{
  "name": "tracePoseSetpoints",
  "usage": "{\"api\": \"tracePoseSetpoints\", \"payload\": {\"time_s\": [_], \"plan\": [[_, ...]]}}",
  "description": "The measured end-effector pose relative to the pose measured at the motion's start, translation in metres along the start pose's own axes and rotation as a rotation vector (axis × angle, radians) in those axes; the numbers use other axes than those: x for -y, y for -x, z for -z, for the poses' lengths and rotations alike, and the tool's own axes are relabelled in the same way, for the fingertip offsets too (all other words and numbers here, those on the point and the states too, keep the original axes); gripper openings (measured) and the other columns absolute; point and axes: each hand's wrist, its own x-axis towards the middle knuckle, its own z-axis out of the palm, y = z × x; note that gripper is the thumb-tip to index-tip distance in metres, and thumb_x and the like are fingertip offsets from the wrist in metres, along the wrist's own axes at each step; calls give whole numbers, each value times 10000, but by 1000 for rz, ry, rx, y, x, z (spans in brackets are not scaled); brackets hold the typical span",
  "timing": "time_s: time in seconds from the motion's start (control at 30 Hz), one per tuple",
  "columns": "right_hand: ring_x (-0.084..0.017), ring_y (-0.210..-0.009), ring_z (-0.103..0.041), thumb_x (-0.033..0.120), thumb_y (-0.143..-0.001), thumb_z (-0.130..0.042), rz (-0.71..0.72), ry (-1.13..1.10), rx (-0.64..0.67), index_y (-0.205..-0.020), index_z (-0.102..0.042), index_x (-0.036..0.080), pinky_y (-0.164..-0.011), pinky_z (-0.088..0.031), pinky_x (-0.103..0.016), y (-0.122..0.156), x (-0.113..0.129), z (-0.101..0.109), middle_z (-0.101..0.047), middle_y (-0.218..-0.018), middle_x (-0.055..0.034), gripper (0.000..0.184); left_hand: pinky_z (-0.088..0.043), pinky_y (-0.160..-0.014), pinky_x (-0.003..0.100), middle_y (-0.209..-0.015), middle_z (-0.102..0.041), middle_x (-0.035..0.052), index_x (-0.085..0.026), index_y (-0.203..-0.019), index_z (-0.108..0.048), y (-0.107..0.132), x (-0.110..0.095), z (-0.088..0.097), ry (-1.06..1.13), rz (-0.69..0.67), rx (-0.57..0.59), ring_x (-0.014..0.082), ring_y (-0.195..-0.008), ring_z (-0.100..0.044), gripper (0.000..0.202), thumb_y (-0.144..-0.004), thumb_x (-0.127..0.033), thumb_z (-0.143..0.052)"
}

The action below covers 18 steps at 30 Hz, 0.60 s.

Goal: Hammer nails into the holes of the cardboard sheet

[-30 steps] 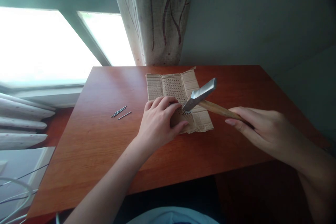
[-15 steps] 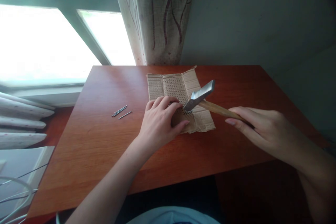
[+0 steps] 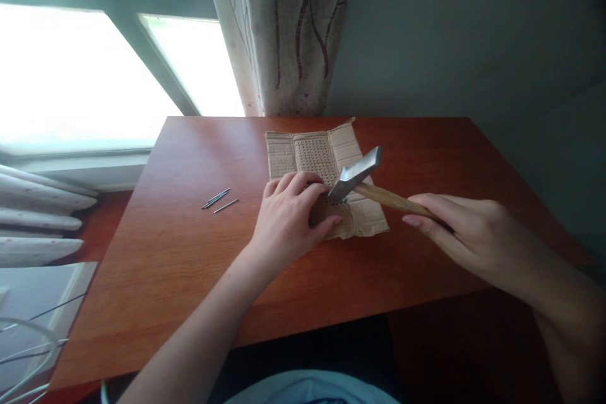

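Note:
A flattened piece of brown cardboard (image 3: 348, 145) with a grid of small holes lies on the red-brown wooden table (image 3: 189, 252). My left hand (image 3: 288, 221) rests on the cardboard's near part, fingers curled and pinched near its right edge; what they pinch is hidden. My right hand (image 3: 466, 230) is closed round the wooden handle of a hammer (image 3: 360, 173). The hammer's metal head hangs just above the cardboard, its lower end close to my left fingertips.
Three loose nails (image 3: 219, 200) lie on the table left of the cardboard. A patterned curtain (image 3: 288, 31) hangs behind the table beside a bright window (image 3: 85, 76). White slats and cables sit at the far left.
The hammer head has dropped slightly and shifted left toward my left fingertips. My left hand has stayed in place on the cardboard.

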Motion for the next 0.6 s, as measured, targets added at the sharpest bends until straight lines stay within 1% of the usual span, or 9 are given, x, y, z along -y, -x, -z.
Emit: {"api": "tracePoseSetpoints", "payload": {"time_s": [0.1,0.27,0.47,0.53,0.6], "plan": [[-194,-704,-702,357,-1053,-490,8,0,27,-1089,-623,219,-642,-463,-321,-1,1,-2,-744,-888,-29,196,-393,-966,464,-1311,-656,65,-256,-1139,-663,0,1,-1,-4,-3,-5,299,-1220,-574,336,-897,-487,-693],[-195,-699,-706,356,-1051,-499,23,21,-20,-1093,-617,217,-635,-451,-324,0,0,-2,-745,-896,-29,187,-387,-971,462,-1309,-657,61,-254,-1131,-660,0,0,0,3,-5,0,291,-1219,-574,333,-891,-481,-703],[-190,-686,-698,346,-1048,-506,14,-1,22,-1090,-631,207,-642,-454,-324,0,-1,-4,-740,-889,-31,192,-388,-976,462,-1311,-656,60,-255,-1134,-661,0,-1,1,2,0,5,292,-1222,-575,331,-895,-481,-701],[-191,-691,-701,344,-1042,-516,3,-16,7,-1070,-642,212,-640,-460,-319,0,0,-2,-747,-900,-34,185,-387,-981,463,-1316,-652,55,-254,-1147,-659,0,0,0,-1,-5,1,290,-1226,-573,342,-896,-483,-701],[-185,-680,-698,342,-1032,-535,-9,-47,-38,-1041,-657,223,-623,-466,-307,0,1,0,-749,-887,-27,170,-389,-979,462,-1318,-650,56,-250,-1159,-657,1,1,-1,-4,-10,-1,291,-1223,-574,356,-893,-482,-705]]}}
